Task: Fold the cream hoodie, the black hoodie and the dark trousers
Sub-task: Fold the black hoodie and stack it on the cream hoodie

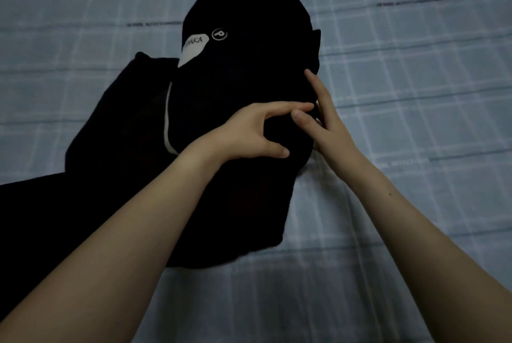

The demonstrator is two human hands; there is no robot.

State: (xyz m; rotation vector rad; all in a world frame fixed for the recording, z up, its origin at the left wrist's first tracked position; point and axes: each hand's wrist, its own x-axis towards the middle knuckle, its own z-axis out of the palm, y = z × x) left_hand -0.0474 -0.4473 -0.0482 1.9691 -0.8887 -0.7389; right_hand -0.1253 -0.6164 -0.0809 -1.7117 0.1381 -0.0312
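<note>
Black hoodie (pixel 243 79), fingers (pixel 291 106) at its edge

Black hoodie (pixel 243 88): plain black all over, v. dark, folds barely show. On it, upper left: white patch (pixel 194 47) w/ dark lettering, part hidden. Next to it a round badge (pixel 219 34), black centre, white ring + white "P". Thin off-white stripe (pixel 167 121) runs down its left side. Dark cloth (pixel 33 218) at lower left: same black, can't tell which garment. Sheet (pixel 401 204): pale grey-blue, checked w/ lighter whitish lines; a few dark dashed bands across, unreadable.
</note>
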